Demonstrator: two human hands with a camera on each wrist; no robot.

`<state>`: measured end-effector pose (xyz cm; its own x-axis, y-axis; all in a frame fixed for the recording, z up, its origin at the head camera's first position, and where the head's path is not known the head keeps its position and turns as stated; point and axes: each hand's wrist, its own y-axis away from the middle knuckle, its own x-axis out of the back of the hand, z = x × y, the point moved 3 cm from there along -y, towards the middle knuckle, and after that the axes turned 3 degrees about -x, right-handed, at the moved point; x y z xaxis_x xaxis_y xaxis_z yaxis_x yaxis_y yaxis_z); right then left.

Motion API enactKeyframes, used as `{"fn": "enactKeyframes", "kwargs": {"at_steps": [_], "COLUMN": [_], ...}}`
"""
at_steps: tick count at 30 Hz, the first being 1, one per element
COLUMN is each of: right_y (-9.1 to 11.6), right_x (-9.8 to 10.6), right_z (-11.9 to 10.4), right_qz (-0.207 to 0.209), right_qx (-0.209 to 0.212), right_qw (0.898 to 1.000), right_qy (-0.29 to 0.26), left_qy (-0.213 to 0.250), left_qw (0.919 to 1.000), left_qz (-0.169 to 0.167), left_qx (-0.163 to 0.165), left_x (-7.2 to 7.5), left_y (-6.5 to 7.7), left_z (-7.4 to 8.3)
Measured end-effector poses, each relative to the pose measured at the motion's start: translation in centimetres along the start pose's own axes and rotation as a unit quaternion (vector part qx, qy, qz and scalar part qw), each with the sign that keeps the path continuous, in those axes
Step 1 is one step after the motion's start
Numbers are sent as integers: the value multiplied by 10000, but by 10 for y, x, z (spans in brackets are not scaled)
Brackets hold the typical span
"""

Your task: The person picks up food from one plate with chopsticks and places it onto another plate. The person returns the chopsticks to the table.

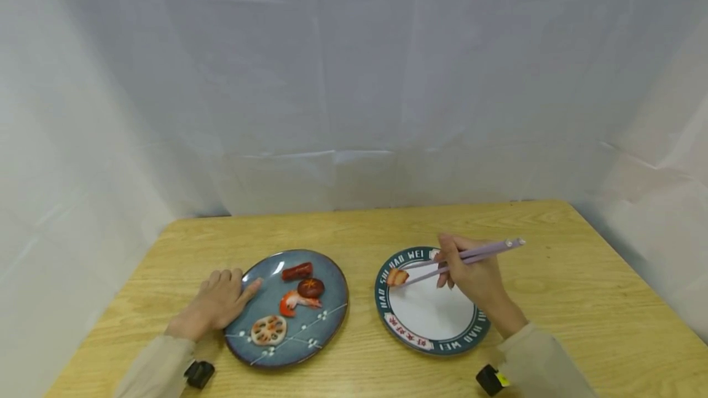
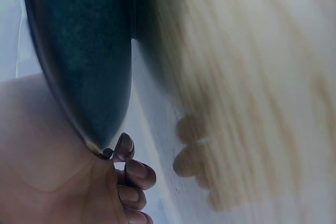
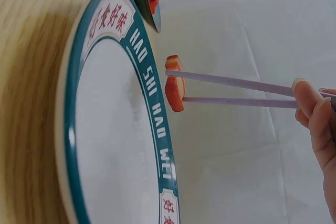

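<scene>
My right hand holds a pair of lilac chopsticks. Their tips pinch a banded red-brown and cream piece of food, like a pork belly slice, above the left rim of the white plate with the green lettered border. At the left, my left hand grips the edge of the blue-grey plate, thumb over the rim and fingers outside it. On that plate lie a lotus root slice, a shrimp, a mushroom cap and a reddish-brown sausage-like piece.
Both plates stand on a light wooden table, with a strip of wood between them. White sheeting hangs behind the table and along both sides. Each wrist carries a small black camera.
</scene>
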<state>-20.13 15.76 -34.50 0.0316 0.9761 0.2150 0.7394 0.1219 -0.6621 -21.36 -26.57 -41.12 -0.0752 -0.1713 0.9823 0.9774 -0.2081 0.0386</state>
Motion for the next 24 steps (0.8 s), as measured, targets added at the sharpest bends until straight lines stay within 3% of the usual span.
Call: {"fn": "enactKeyframes", "kwargs": {"at_steps": [14,24], "right_y": [-7,-12], "right_x": [-26,-54], "right_z": [-10,-13], "right_qz": [71,-135], "right_qx": [236,308], "right_qw": [9984,9949], "right_qy": [-511,-952], "left_qy": [-25,-33], "left_qw": [10000,10000], "left_qz": [34,2], "left_qx": [10,8], "left_x": [-1,1], "left_y": [0,0], "left_z": [0,1]}}
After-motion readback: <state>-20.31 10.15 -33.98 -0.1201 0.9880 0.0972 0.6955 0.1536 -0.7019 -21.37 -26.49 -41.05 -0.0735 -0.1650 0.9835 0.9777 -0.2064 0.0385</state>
